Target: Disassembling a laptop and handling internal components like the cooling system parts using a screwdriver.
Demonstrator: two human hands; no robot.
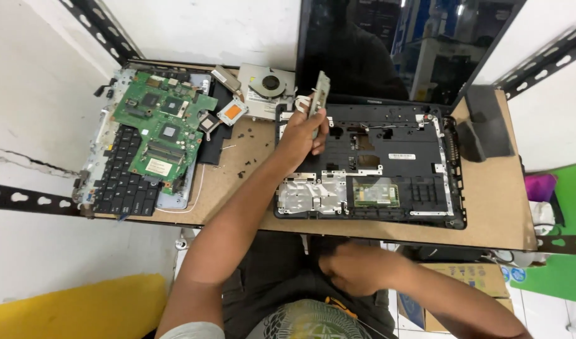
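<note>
Our left hand (304, 129) pinches the small circuit board (321, 94) by its lower end, upright above the opened laptop base (395, 163) (light, stiff, fragile; we judge edges safest). Right hand (354, 269) below: closure indeterminate.

My right hand (357, 267) is blurred below the table (250, 182) edge, and whatever it grips I cannot make out.
</note>
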